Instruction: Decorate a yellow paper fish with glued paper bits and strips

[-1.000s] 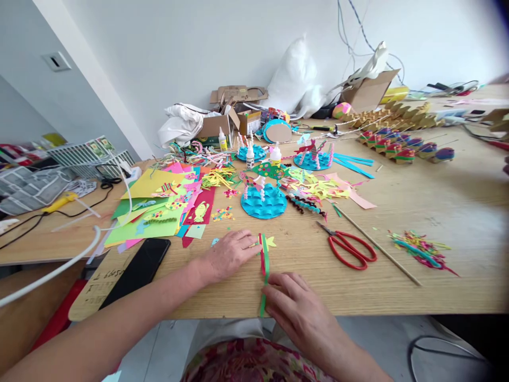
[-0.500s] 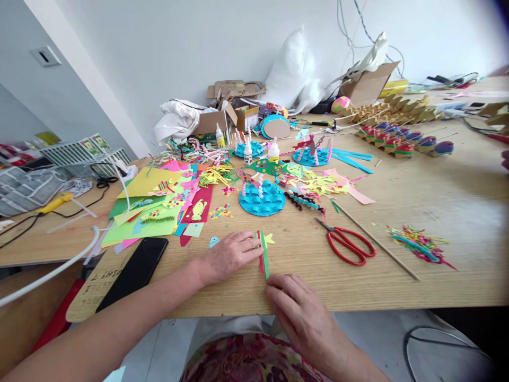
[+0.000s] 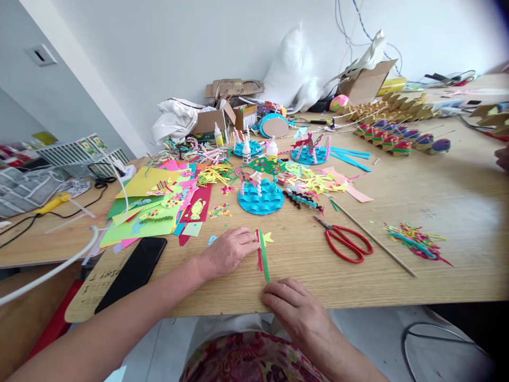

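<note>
A thin green paper strip point(image 3: 264, 260) lies slantwise on the wood table beside a shorter red paper strip point(image 3: 260, 259). From under their upper part a yellow paper piece shaped like a fish tail point(image 3: 269, 237) sticks out to the right. My left hand point(image 3: 230, 250) is palm down, its fingertips closed against the upper part of the strips; what lies under the fingers is hidden. With thumb and fingers together, my right hand point(image 3: 296, 305) pinches the green strip's lower end near the table edge. A small blue paper piece point(image 3: 212, 240) rests beside my left hand.
Red-handled scissors point(image 3: 348, 244) and a wooden stick point(image 3: 374, 239) lie to the right. Ahead stands a blue scalloped base point(image 3: 260, 199) with paper fish. Colored paper sheets point(image 3: 139, 231) and a black phone point(image 3: 133, 273) are left. Another person's hand point(image 3: 502, 158) shows at the right edge.
My right hand has drawn slightly toward the table edge, and more of the green strip shows between my hands. My left hand stays at the strips. The view has shifted a little.
</note>
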